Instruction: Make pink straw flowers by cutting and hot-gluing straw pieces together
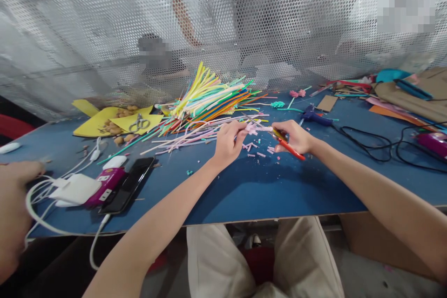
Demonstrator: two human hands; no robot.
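A: Lower left of frame: black phone (pixel 127 185), white charger (pixel 76 189) on blue table (pixel 244 191). Centre?

B: Left hand (pixel 227 142) pinches a small pink foam piece (pixel 252 128); right hand (pixel 296 137) grips red-handled scissors (pixel 283 142). Advise small snips, fingers behind blades.

A: Containers?

B: None proper; a folded yellow paper sheet (pixel 101 121), upper left, holds nuts (pixel 115 125) and steel scissors (pixel 138 124).

Blue table (pixel 244 191): a heap of coloured pipe cleaners (pixel 209 98), yellow paper (pixel 101 121) with scissors (pixel 138 124), a phone (pixel 127 185), chargers (pixel 75 188), glue gun (pixel 314 116), pink snippets (pixel 260 153).
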